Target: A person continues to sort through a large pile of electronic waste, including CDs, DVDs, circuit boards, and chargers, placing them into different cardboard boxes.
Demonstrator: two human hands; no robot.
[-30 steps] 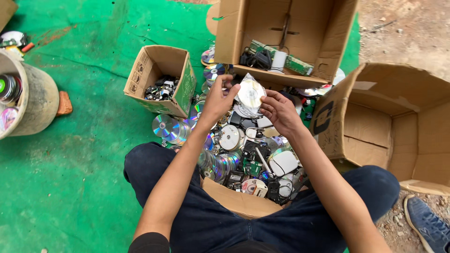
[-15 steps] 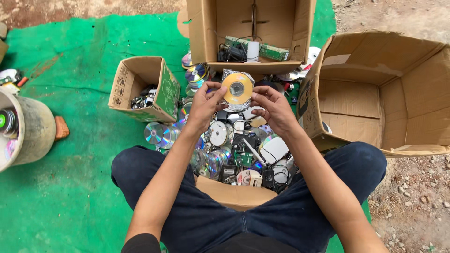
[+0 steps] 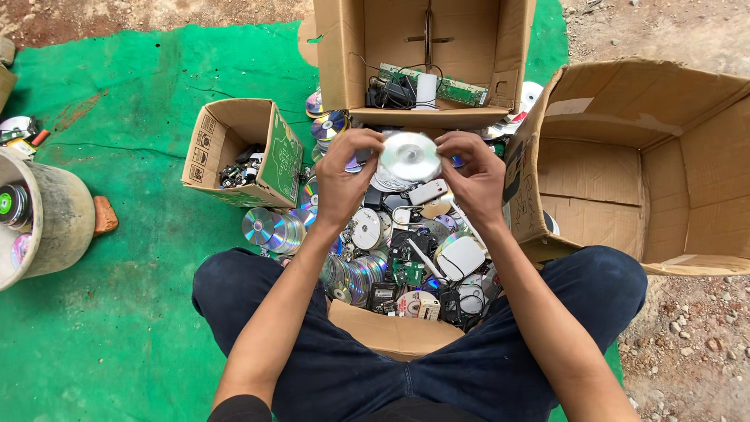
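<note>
A shiny silver disc [image 3: 410, 156] is held flat between both hands above a heap of discs and electronic scrap [image 3: 406, 250]. My left hand [image 3: 344, 184] grips the disc's left edge with thumb and fingertips. My right hand [image 3: 473, 180] pinches its right edge. The heap lies on a flattened cardboard piece [image 3: 391, 332] between my crossed legs, with loose discs [image 3: 269, 228] spilling to the left.
A small cardboard box [image 3: 215, 141] with small dark parts stands left. A tall open box [image 3: 344, 55] at the top holds a circuit board and cables. A large box [image 3: 687, 234] lies open at right. A grey bucket [image 3: 58, 223] sits far left on the green mat [image 3: 117, 312].
Both hands have kept hold of the disc and turned it, so its silver face now shows. The camera view has shifted, placing the boxes differently in frame.
</note>
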